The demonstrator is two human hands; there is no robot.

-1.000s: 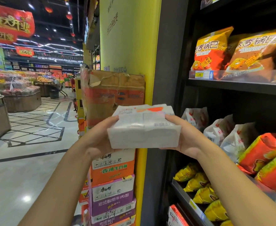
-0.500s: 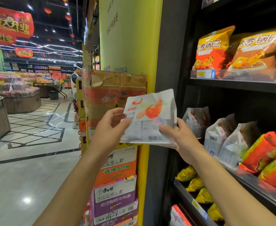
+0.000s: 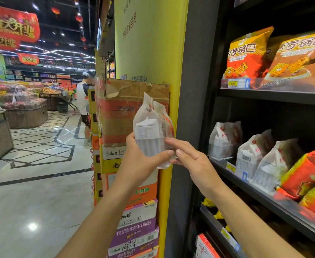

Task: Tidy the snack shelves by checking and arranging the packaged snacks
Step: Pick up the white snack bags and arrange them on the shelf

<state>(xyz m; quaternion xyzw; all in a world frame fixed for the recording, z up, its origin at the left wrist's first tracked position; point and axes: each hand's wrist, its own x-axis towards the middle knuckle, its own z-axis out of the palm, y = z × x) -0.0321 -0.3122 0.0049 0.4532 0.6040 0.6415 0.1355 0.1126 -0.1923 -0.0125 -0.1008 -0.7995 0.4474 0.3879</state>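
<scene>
1. White film is now turned to the camera: the white packet point(image 3: 151, 131) is held upright in front of the cardboard cartons point(image 3: 130, 112), back panel outward. A second ago it was laid flat between both palms, and half a second ago its pictured front was shown.
2. The packet is gripped by the left hand point(image 3: 141, 161), with the fingers curled round its lower half and the thumb pressed across the near face.
3. The earlier hold of the right hand point(image 3: 192, 162) has been given up. Its fingers are stretched almost straight, and only the tips are laid against the packet's lower right edge.
4. The packet is carried in the air, well apart from the middle shelf point(image 3: 246, 185), where matching white packets point(image 3: 225, 138) are stood beside orange bags point(image 3: 307, 174).
5. From the turning through flat, front and back, the checking step is judged to be under way and nearly finished. The arranging of this packet is not yet begun.
6. A return to the row of matching packets is likely to be called for next, and the unburdened right hand is well placed for a gap to be cleared there.
</scene>
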